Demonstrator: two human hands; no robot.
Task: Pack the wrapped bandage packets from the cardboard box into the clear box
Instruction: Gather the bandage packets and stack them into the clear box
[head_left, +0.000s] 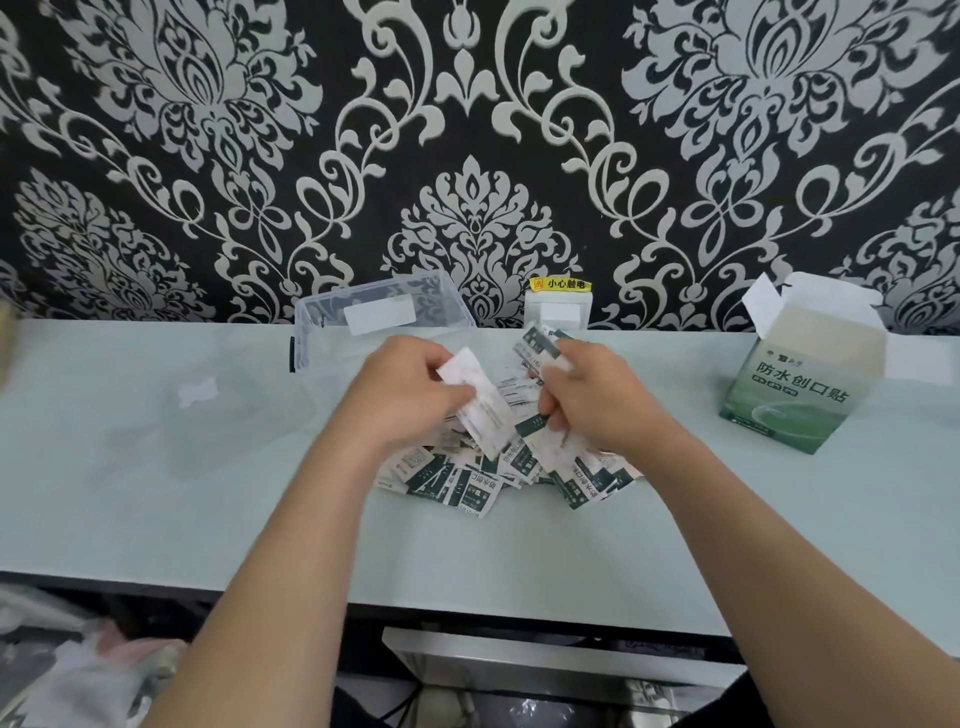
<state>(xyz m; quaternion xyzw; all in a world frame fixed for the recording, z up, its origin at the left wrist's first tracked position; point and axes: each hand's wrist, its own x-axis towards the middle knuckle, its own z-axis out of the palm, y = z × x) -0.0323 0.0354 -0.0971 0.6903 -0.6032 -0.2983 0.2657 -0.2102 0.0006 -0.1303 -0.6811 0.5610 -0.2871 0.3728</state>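
Bandage packets (457, 483), partly hidden, are pinched by left hand (405, 397) and right hand (597, 395).

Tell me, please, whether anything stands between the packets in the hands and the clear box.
Nothing visible does. The left hand and right hand each hold packets just in front of the clear box, whose top looks open.

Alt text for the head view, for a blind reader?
The left hand and right hand each hold bandage packets over a loose pile on the pale table. The clear box stands behind them; the opened cardboard box stands at right.
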